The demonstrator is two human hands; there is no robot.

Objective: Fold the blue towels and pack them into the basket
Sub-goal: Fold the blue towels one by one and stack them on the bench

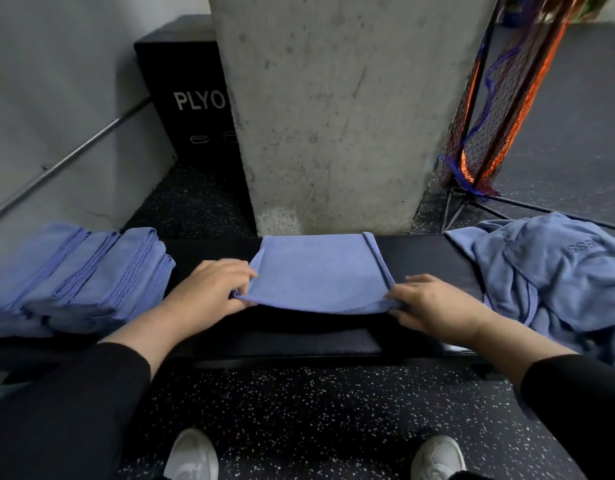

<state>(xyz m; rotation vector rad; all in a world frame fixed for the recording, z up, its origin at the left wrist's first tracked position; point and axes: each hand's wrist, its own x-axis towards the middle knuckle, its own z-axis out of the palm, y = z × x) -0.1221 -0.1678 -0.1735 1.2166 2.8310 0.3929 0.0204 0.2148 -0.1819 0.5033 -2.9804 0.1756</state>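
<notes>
- I see one blue microfibre towel (318, 271) lying across the middle of a black padded bench (427, 252); its surface is a fine, matte nap, and it is folded into a rough rectangle with a stitched hem running along its right edge.
- The near edge of that towel is lifted off the bench and sags in a shallow curve between the two hands.
- Left hand (209, 289): fingers curled at the towel's near left corner, pinching the cloth.
- Right hand (434, 306): thumb and fingers closed on the near right corner, gripping the cloth.
- Both forearms wear black sleeves (119, 375) pushed back from the wrists.
- At the left end of the bench I note a stack of folded blue towels (81, 275), flat slabs with layered hemmed edges showing.
- At the right end lies a loose heap of unfolded blue towels (555, 271), crumpled, with stitched lettering partly visible on one fold.
- Just beyond the bench stands a rough grey concrete pillar (333, 109), pitted and streaked.
- Far left of the pillar is a black box marked "PLYO" (192, 98); far right, an orange and blue net on a black frame (489, 116).
- The floor is black speckled rubber (299, 410); two white shoes (192, 455) show at the near edge.
- I cannot pick out a basket in this view.
</notes>
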